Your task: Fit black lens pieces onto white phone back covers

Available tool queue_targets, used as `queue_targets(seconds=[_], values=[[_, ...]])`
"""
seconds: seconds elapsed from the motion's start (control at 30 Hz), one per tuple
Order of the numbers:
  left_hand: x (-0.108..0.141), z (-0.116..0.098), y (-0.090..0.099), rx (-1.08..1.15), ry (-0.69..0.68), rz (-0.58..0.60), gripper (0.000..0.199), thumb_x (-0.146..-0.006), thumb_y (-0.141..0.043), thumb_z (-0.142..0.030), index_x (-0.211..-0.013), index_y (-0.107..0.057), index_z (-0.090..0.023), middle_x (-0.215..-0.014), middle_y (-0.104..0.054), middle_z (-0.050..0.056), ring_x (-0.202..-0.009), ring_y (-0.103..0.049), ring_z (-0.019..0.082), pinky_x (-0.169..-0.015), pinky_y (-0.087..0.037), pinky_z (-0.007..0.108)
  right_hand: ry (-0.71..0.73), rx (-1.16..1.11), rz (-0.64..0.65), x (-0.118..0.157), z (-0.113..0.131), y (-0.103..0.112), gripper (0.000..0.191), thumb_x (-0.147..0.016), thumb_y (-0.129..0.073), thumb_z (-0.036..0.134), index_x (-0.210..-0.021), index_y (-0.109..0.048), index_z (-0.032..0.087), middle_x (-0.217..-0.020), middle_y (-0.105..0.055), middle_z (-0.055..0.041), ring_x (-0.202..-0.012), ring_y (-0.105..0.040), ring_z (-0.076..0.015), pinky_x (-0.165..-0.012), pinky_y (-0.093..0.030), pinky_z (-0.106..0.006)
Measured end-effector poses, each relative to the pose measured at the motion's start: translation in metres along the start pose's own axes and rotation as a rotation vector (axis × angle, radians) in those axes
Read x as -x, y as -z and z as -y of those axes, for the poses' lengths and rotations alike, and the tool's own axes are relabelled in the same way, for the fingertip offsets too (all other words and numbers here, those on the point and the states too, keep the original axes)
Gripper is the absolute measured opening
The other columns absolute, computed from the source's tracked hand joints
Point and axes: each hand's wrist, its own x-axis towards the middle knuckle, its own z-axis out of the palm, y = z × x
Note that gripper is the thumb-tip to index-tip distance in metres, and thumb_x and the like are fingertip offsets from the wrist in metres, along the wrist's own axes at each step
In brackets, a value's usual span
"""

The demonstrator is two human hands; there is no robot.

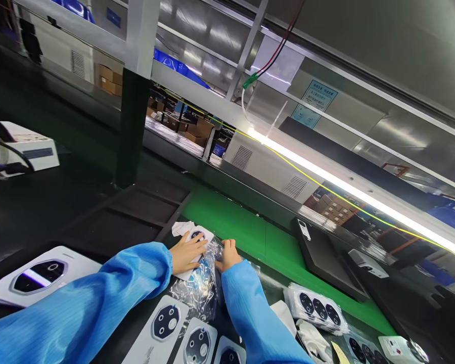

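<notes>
My left hand lies with fingers spread over a white panel with a dark round face, pressing on it at the near edge of the green mat. Just right of it, my right hand has its fingers curled at the edge of clear plastic bags, apparently pinching the film; the fingertips are partly hidden. The crumpled bags spread below and between both hands. A white cloth sits beyond the left hand. Nearer to me, white panels with dark faces lie in a row on the bench.
Left stands a stack of white panels with a black tray behind it. At right are wrapped three-socket panels, crumpled white cloth and a white bottle. A lit tube lamp and a post stand ahead.
</notes>
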Motion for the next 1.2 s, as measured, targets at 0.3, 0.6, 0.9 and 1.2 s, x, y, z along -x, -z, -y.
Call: queue_targets(seconds=[0.3, 0.6, 0.9, 1.2], values=[[0.0, -0.022, 0.003, 0.141, -0.03, -0.045, 0.036, -0.079, -0.062, -0.023, -0.114, -0.052, -0.021, -0.134, -0.049, 0.01, -0.118, -0.052, 0.025, -0.096, -0.044, 0.039, 0.18, 0.071, 0.017, 0.016, -0.011, 0.019, 0.02, -0.086, -0.06, 0.035, -0.096, -0.063, 0.017, -0.108, -0.061, -0.0066, -0.108, -0.053, -0.0235, -0.089, -0.044, -0.044], [-0.016, -0.041, -0.004, 0.077, -0.001, -0.009, 0.015, -0.086, -0.059, -0.027, -0.078, -0.061, -0.015, -0.092, -0.063, 0.003, -0.093, -0.058, 0.018, -0.082, -0.048, 0.037, 0.258, -0.044, 0.019, 0.058, -0.017, 0.053, 0.019, -0.082, -0.061, 0.014, -0.098, -0.068, 0.023, -0.117, -0.064, -0.0068, -0.115, -0.053, -0.0235, -0.098, -0.043, -0.042], [-0.022, -0.062, -0.018, -0.087, 0.013, -0.06, 0.047, -0.08, -0.049, 0.0, -0.12, -0.052, -0.025, -0.122, -0.054, 0.009, -0.105, -0.051, 0.027, -0.08, -0.046, 0.038, 0.202, -0.185, -0.044, 0.18, -0.033, 0.093, 0.026, -0.088, -0.053, 0.03, -0.112, -0.062, 0.024, -0.125, -0.06, -0.0086, -0.118, -0.051, -0.0255, -0.099, -0.045, -0.043], [-0.018, -0.065, -0.042, -0.085, -0.108, 0.012, 0.048, -0.082, -0.036, 0.001, -0.121, -0.054, -0.021, -0.128, -0.054, 0.014, -0.117, -0.046, 0.033, -0.081, -0.042, 0.046, -0.225, -0.172, -0.212, 0.274, -0.084, 0.096, 0.034, -0.088, -0.05, 0.041, -0.114, -0.063, 0.025, -0.114, -0.067, -0.0063, -0.108, -0.061, -0.0236, -0.089, -0.053, -0.035]])
